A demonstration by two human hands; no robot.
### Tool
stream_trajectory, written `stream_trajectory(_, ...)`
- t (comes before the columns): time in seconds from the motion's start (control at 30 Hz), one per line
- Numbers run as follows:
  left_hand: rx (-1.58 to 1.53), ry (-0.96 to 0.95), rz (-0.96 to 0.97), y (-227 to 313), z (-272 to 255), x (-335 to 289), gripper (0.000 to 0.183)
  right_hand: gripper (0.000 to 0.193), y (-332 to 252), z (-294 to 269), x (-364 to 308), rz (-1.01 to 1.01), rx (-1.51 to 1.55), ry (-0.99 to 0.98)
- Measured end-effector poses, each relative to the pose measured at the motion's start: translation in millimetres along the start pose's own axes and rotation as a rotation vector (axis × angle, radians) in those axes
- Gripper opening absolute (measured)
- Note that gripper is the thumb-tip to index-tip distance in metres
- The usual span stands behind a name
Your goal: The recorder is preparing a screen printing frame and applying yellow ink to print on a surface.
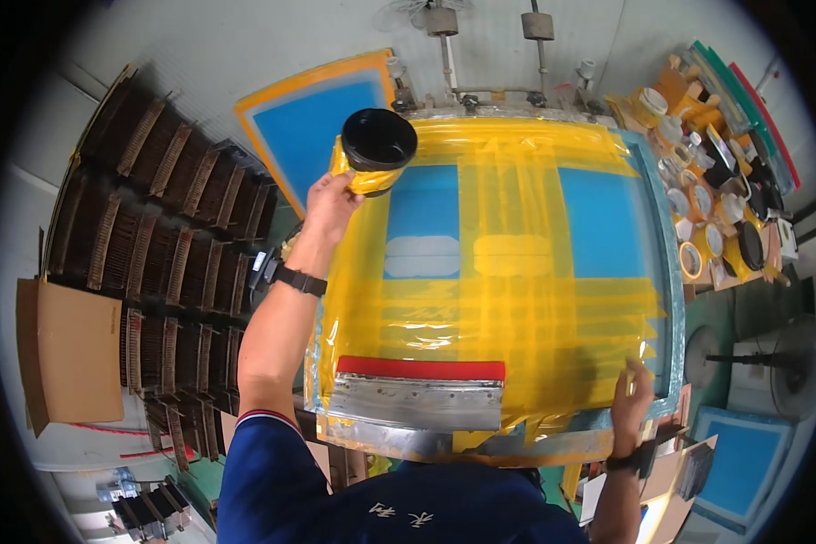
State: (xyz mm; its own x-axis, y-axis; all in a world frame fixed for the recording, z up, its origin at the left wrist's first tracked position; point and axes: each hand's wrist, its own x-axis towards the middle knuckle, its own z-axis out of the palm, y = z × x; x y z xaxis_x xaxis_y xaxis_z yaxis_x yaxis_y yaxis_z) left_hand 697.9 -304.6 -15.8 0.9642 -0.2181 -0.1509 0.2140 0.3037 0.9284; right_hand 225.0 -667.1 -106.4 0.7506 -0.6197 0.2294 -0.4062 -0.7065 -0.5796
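Dark blue shirt is closest, by the near edge of the big frame. Yellow tape and blue patches fill the frame. On its near left part lies a red and silver scraper. At its far left corner is the black and yellow tub. Holding up the tub seems the step now; next probably needs a steady wrist. The left hand clamps the tub's side, arm reaching out. By the frame's near right corner, the right hand bends its fingers; I can't tell if they pinch anything.
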Motion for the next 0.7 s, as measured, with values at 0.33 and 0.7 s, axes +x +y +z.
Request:
stream_trajectory(0.33,-0.071,-0.069,0.075,35,-39,-84,0.028,0.063,-100,203,223,-0.566,-0.181,-0.440)
stream_trajectory(0.7,-0.073,0.113,0.135,35,-88,-168,0.027,0.074,-172,311,331,-0.517,-0.242,-0.432)
